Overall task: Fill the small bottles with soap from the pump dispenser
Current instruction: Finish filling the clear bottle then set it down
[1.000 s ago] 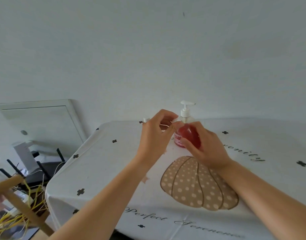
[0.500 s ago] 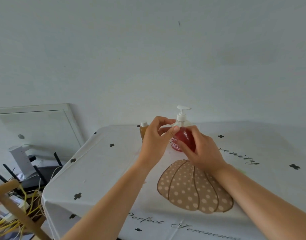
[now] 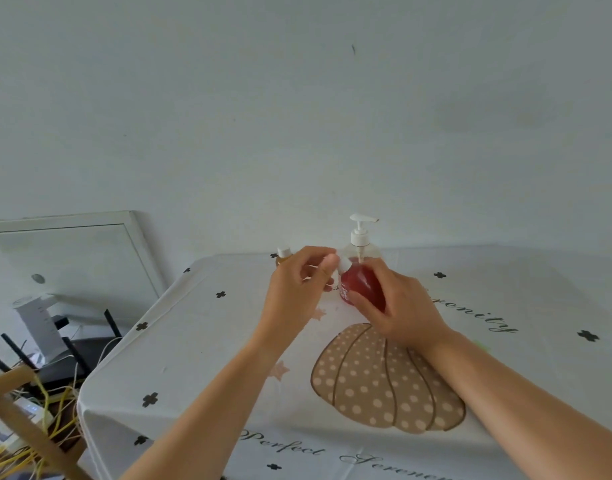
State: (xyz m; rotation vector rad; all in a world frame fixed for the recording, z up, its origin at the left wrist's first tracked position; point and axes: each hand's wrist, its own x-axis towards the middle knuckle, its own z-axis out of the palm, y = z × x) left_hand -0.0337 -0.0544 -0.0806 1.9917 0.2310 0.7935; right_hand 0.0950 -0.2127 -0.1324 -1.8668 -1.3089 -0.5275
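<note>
Head view has me working on the cap of 1 bottle. My right hand [image 3: 401,306] is wrapped around a small bottle [image 3: 361,287] that looks full of red soap, held tilted just above the tablecloth [image 3: 211,341]. My left hand [image 3: 297,289] pinches its white cap [image 3: 345,264] between thumb and fingertips, with the other fingers curled. The pump dispenser [image 3: 360,237] stands upright right behind this bottle at the far edge of the table, its nozzle pointing right. A 2nd small bottle [image 3: 283,255], amber with a white cap, stands behind my left hand, mostly hidden.

I judge this to be the capping step, since the bottle already shows red nearly to its neck. Whether the cap is going on or coming off, I cannot tell. The next move calls for a steady right-hand hold while the left turns the cap true on its thread. After that the bottle needs to go down upright, clear of the dispenser.

The tablecloth is white with small black crosses, a dotted tan pumpkin print [image 3: 384,382] and script lettering. Behind it rises a plain pale wall [image 3: 297,116]. To the left, lower down, I see a white framed panel [image 3: 65,258], a black router [image 3: 65,344] with antennas, yellow cables [image 3: 51,410] and a wooden frame [image 3: 17,403].
</note>
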